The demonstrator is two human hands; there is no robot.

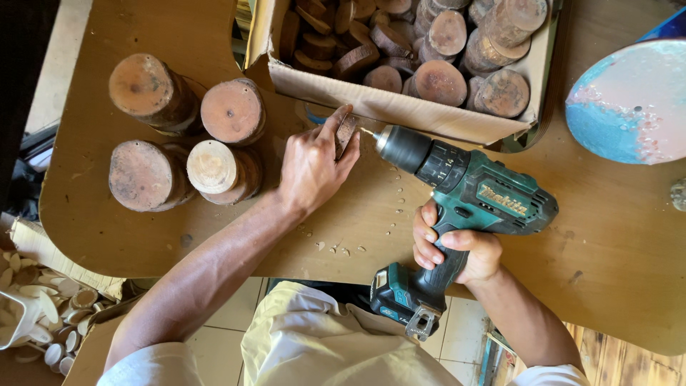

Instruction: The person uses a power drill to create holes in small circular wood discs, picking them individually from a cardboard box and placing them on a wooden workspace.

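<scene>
- left hand (312, 166) pinching a small wood slice (346, 134) on edge, mid-worktop (214, 236)
- right hand (457, 246) wrapped round the teal drill (457, 187), bit touching the slice
- drilled stacks (187, 136) at 9 o'clock, box of slices (429, 57) at 12, looks like plenty left

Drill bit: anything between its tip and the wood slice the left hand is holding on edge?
Nothing visible. The cordless drill, gripped by the right hand, has its bit right at the face of the wood slice. The left hand pinches the slice from the far side, fingers clear of the bit's line.
</scene>
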